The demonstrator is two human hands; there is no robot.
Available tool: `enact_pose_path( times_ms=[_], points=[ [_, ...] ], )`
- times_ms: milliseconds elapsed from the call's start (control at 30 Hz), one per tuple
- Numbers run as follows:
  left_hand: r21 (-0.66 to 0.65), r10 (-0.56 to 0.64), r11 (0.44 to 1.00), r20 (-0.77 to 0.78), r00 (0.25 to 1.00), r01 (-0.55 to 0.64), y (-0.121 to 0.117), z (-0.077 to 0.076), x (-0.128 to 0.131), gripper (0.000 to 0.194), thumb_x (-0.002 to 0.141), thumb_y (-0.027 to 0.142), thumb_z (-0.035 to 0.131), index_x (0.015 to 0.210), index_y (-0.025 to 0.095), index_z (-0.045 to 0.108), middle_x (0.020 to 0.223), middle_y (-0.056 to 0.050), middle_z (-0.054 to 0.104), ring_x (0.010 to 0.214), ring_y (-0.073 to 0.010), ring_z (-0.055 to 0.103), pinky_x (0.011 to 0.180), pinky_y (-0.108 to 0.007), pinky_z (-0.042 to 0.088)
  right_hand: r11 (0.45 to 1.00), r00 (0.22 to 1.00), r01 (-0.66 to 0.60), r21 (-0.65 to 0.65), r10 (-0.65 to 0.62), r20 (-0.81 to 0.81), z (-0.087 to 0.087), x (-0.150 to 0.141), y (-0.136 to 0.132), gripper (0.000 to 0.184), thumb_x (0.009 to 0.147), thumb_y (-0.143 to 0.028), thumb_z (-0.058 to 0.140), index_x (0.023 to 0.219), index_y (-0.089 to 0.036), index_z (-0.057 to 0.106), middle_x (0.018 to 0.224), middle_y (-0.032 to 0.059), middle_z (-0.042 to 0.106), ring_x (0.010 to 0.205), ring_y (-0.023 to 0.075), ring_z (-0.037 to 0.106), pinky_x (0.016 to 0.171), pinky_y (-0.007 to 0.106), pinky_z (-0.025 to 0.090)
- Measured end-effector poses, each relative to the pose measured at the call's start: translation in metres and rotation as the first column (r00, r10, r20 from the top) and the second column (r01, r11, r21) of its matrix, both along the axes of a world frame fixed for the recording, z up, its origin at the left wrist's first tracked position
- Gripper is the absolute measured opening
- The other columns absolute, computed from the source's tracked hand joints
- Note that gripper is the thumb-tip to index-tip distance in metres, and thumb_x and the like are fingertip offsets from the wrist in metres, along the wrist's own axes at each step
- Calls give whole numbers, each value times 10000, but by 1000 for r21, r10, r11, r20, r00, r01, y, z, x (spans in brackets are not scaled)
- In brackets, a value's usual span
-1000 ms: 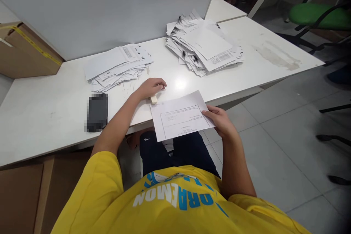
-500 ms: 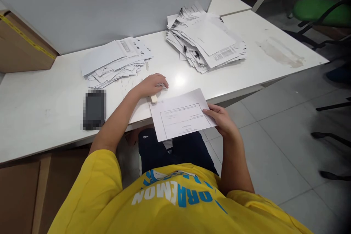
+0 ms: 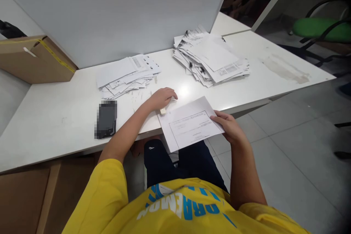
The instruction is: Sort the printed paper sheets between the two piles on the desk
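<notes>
My right hand (image 3: 231,127) grips the right edge of a white printed sheet of paper (image 3: 192,124), thumb on top. The sheet reaches over the desk's front edge, above my lap. My left hand (image 3: 163,98) is palm down over the desk, just beyond the sheet's far left corner, its fingers loosely bent and apart. Below its thumb side, by that corner, is a small cream-coloured block (image 3: 162,111), partly covered by the hand; what it is I cannot tell.
On the white desk (image 3: 68,117) are a smaller pile of papers (image 3: 123,75), a larger untidy pile (image 3: 216,55) and a black device (image 3: 106,119), partly blurred. A cardboard box (image 3: 52,60) stands at the back left, against a grey partition (image 3: 131,11). A green chair (image 3: 318,29) is at the right.
The camera view has shifted, so the desk and its things appear lower and a little to the right. My hands and the sheet keep nearly the same pose.
</notes>
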State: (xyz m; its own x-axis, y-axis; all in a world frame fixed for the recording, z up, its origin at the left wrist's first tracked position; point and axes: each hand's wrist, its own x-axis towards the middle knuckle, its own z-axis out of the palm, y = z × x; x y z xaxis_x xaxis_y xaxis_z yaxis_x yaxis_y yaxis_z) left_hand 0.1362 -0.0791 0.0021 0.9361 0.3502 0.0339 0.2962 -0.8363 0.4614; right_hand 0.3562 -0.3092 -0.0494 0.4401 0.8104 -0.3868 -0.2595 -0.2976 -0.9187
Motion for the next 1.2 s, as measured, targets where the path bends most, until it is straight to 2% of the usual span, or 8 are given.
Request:
enact_pose_path(
  times_ms=[233,367,500,633,767,967,1100,1200],
  points=[
    [-191,125,973,-24,992,-127,2,6,-8,361,918,205,438,1173,257,689,1282,-44,711,1177,-239,655,974,-387,536,978,982,163,134,-173,70,-12,14,-10,454,651,-441,851,1049,-233,783,967,53,801,936,278,743,822,389,603],
    [-266,163,951,-8,987,-159,4,5,-10,346,908,225,456,1148,265,702,1277,-31,722,1200,-239,654,1003,-378,537,718,796,508,475,-602,58,-27,46,3,365,712,-410,752,1032,-239,711,1074,42,765,1067,245,713,956,380,579],
    [-267,148,953,1,989,-142,6,5,-12,369,905,205,444,1158,258,706,1283,-19,721,1201,-225,653,1024,-362,530,514,660,632,579,-750,-54,-28,82,54,222,713,-327,683,881,-234,572,1011,16,704,1011,191,690,885,342,593],
    [-283,138,948,-35,990,-142,7,7,-13,389,907,189,434,1178,240,707,1280,-24,724,1201,-214,656,1024,-346,528,553,678,675,488,-727,-113,-5,106,133,158,763,-246,611,854,-228,483,939,3,649,873,157,661,706,299,590],
    [-286,142,948,-20,990,-141,8,7,-14,385,909,185,446,1161,241,731,1250,-18,742,1172,-202,671,1006,-324,528,712,759,565,417,-647,76,13,120,186,164,834,-316,629,886,-220,507,845,3,600,814,182,626,721,362,585],
    [-322,187,932,43,981,-163,7,2,-16,321,899,188,502,1059,247,774,1175,-7,773,1110,-190,703,956,-313,543,644,471,661,386,-756,455,-13,135,179,219,905,-416,532,845,-208,559,781,35,571,837,232,564,876,436,496],
    [-421,272,890,185,944,-174,4,-12,-8,352,873,120,491,1065,221,768,1090,-30,788,1045,-177,725,940,-316,553,800,497,514,310,-572,653,-19,127,175,210,900,-361,479,741,-229,515,734,37,559,775,227,508,838,417,451],
    [-432,345,883,331,878,-184,7,-21,-3,348,895,127,478,1097,197,752,1032,-54,788,1014,-182,730,923,-327,558,834,410,459,306,-504,760,-16,117,180,158,884,-319,462,775,-226,528,792,70,591,783,238,514,814,407,435]
  ],
)
